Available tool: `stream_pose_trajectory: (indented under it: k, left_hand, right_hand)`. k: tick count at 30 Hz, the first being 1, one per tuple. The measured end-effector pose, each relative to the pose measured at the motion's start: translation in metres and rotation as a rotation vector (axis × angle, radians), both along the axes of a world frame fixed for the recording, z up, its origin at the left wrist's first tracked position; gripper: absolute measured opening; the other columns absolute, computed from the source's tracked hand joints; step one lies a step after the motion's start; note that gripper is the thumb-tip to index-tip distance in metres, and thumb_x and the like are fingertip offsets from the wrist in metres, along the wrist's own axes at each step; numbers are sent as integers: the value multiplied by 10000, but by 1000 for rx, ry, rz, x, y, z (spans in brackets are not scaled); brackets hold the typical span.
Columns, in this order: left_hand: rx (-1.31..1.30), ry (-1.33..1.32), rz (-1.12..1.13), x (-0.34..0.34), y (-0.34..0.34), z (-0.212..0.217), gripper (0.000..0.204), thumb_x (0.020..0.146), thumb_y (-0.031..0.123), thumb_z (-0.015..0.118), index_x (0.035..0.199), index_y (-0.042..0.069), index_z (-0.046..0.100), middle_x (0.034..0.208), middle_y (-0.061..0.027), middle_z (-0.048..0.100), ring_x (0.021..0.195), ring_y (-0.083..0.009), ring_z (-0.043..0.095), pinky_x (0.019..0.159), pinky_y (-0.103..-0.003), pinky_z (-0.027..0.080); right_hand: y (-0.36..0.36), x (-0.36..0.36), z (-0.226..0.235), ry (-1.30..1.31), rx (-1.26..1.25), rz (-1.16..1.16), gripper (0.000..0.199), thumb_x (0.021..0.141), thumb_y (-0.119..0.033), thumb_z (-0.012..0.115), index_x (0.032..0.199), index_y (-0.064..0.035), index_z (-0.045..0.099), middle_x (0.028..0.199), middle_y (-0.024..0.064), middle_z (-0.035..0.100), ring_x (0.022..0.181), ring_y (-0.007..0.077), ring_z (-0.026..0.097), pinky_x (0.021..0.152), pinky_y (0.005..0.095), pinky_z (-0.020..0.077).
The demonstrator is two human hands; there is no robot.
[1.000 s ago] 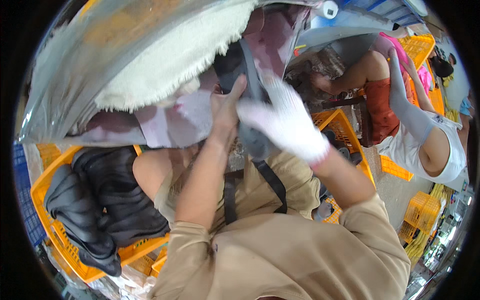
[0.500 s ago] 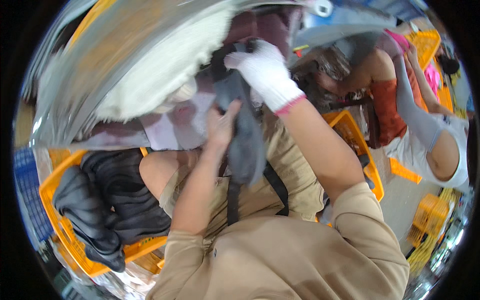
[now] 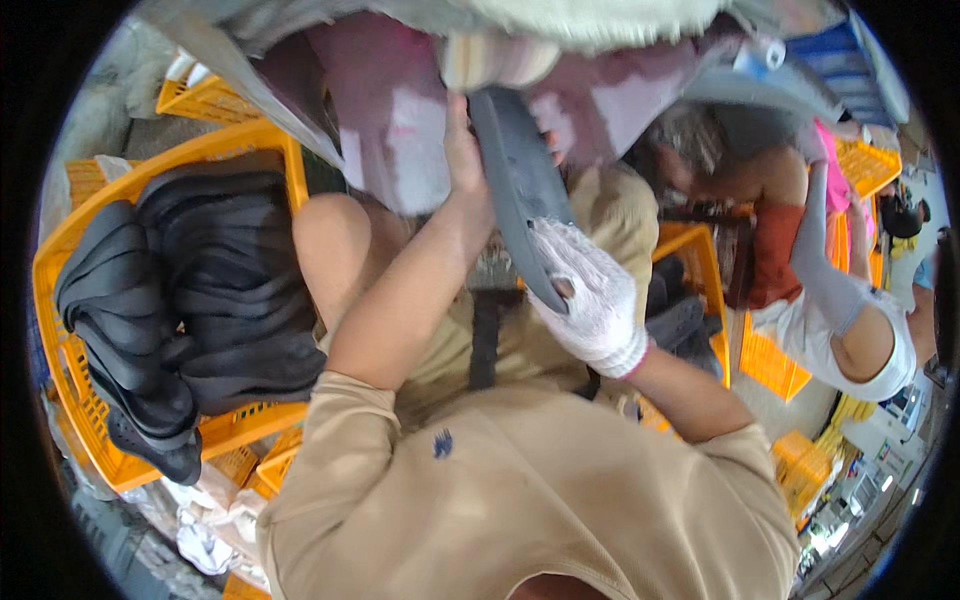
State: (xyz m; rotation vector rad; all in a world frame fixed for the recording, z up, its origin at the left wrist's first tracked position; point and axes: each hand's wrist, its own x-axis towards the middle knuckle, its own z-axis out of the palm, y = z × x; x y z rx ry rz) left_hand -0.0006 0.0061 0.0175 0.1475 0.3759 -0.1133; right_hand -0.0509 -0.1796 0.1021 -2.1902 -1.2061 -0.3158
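Observation:
A dark grey shoe sole (image 3: 518,165) is between my hands, its far end up against a pale, rounded wheel (image 3: 495,62). My bare left hand (image 3: 468,155) grips the sole's far part, the thumb along its left edge and fingertips showing at its right edge. White-gloved, my right hand (image 3: 590,300) is closed around the near end, which points toward my lap. Where the sole meets the wheel, I cannot make out the exact contact. Pink-stained panels (image 3: 390,120) flank the wheel.
To my left, a yellow crate (image 3: 50,260) holds several stacked dark soles (image 3: 230,270). Another yellow crate (image 3: 715,265) with dark soles stands beside my right knee. Clear plastic sheeting (image 3: 250,60) hangs over the machine. At the right sits a co-worker with a grey sleeve (image 3: 825,240).
My right hand has come from the far end down to the near end of the sole. The left hand has moved up along it, and the view has swung left.

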Motion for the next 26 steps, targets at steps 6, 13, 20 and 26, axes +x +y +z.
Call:
stream_pose_trajectory:
  k: [6,13,20,26]
  left_hand:
    - [614,-91,396,47,1,-48,789,1091,688,422,1447,-9,520,1294,-183,651,1144,-302,669,1031,-445,539]
    - [182,190,-106,24,9,-51,947,1026,857,269,1343,17,572,1151,-166,682,1074,-332,657,1017,-486,508]
    - [283,106,11,42,-13,-30,968,949,953,256,1054,67,631,884,-124,651,776,-299,641,701,-517,543]
    - [204,262,113,48,3,-23,832,995,848,375,1150,77,648,957,-130,695,804,-333,702,677,-536,627]
  right_hand:
    - [76,77,-18,172,38,-270,395,937,-409,757,1162,-86,790,867,170,765,797,418,739,757,435,581]
    - [46,33,2,699,-60,-23,772,772,-372,856,1415,-28,604,1307,202,702,1197,347,700,995,448,543]
    - [43,66,37,1289,-45,-40,486,889,-245,824,1274,10,672,1001,92,762,909,194,737,836,364,585]
    - [42,-2,15,330,-16,-208,554,804,-265,908,1265,-30,709,1027,170,771,922,345,764,851,402,603]
